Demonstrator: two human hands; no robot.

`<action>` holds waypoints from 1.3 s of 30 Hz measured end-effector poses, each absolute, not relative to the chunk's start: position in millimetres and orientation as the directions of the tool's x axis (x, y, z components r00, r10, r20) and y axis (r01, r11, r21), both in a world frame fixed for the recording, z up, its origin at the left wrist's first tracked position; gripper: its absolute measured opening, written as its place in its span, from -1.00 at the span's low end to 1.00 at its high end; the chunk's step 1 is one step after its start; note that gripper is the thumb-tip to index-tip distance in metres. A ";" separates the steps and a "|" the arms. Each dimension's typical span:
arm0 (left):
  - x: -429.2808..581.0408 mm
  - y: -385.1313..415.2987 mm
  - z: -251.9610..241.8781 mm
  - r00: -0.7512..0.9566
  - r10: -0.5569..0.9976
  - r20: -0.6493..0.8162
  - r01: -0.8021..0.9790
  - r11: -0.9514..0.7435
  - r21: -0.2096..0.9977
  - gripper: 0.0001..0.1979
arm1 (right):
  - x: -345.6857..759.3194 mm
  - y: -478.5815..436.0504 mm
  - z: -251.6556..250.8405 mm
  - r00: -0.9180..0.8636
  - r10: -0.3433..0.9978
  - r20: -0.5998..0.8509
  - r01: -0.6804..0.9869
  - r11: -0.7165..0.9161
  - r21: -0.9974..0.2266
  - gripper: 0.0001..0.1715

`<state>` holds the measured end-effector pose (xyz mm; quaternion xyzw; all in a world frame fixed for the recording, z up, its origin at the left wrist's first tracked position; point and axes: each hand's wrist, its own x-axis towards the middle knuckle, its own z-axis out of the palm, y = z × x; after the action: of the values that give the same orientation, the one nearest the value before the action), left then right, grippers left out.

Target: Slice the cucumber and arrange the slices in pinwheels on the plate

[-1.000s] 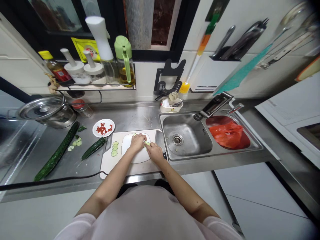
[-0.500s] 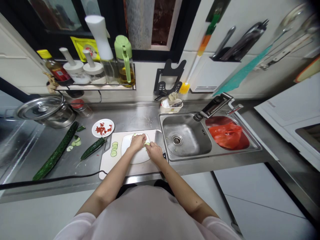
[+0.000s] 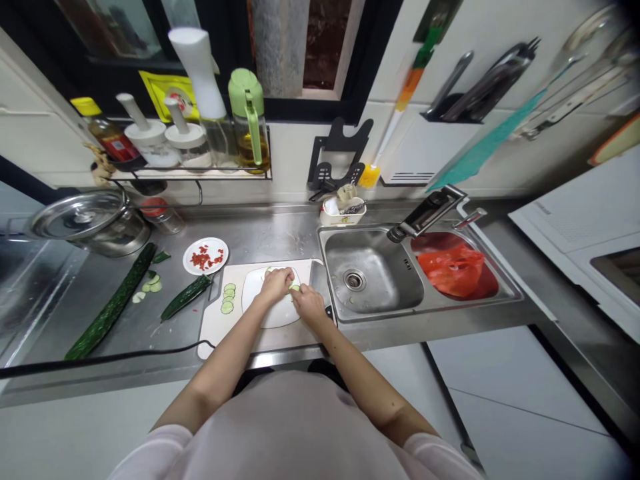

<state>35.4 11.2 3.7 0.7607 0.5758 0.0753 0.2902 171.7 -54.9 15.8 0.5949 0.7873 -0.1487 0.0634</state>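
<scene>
My left hand is over the far part of a white plate, fingers curled inward. At the plate's right side my right hand pinches a pale green cucumber slice between thumb and finger. Whether the left fingers also grip a slice is hidden. More slices show partly near the left fingertips. The plate lies on a cutting board, where a short row of cucumber slices lies left of the plate. A knife rests along the board's right edge, partly behind my right hand.
Left of the board are a cut cucumber, a long cucumber, loose slices and a small plate of chopped red pieces. A lidded pot stands behind. The sink adjoins the right, with a red bag in its second basin.
Both hands stay almost in the same place above the plate. The slice at the right fingertips has shifted very slightly; nothing else visibly differs.
</scene>
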 end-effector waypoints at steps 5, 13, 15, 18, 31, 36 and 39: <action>36.4 6.1 4.0 0.307 0.936 -0.170 0.829 -0.175 0.531 -0.81 | 170.4 -55.7 12.6 -0.270 0.925 -0.267 0.958 0.231 -0.168 -0.62; 32.0 -36.1 -6.6 0.111 0.992 -0.057 0.859 -0.067 0.507 -0.83 | 169.7 -57.2 7.7 -0.242 0.940 -0.240 0.959 0.194 -0.208 -0.61; 31.7 -42.4 -10.5 0.121 0.991 -0.060 0.861 -0.074 0.503 -0.82 | 170.0 -57.3 6.2 -0.232 0.945 -0.229 0.957 0.181 -0.226 -0.60; 32.7 -45.1 -15.2 0.119 0.991 -0.053 0.864 -0.077 0.497 -0.82 | 171.1 -57.6 4.0 -0.224 0.952 -0.210 0.951 0.166 -0.262 -0.59; 34.2 -47.7 -13.2 0.124 0.992 -0.022 0.874 -0.099 0.476 -0.81 | 184.4 -50.9 4.4 0.038 0.980 -0.196 0.940 -0.102 -0.325 -0.67; 35.3 -48.7 -11.2 0.123 0.992 -0.040 0.884 -0.091 0.459 -0.79 | 182.3 -47.3 7.7 0.027 0.981 -0.192 0.949 -0.085 -0.304 -0.65; 35.4 -49.3 -10.3 0.128 0.991 -0.043 0.894 -0.096 0.438 -0.79 | 180.4 -41.8 11.0 -0.060 0.986 -0.157 0.946 0.006 -0.323 -0.66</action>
<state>35.4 -49.3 -10.3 0.7282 0.6470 0.1328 0.1828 180.4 -41.8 11.0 0.6834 0.7068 -0.1738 -0.0569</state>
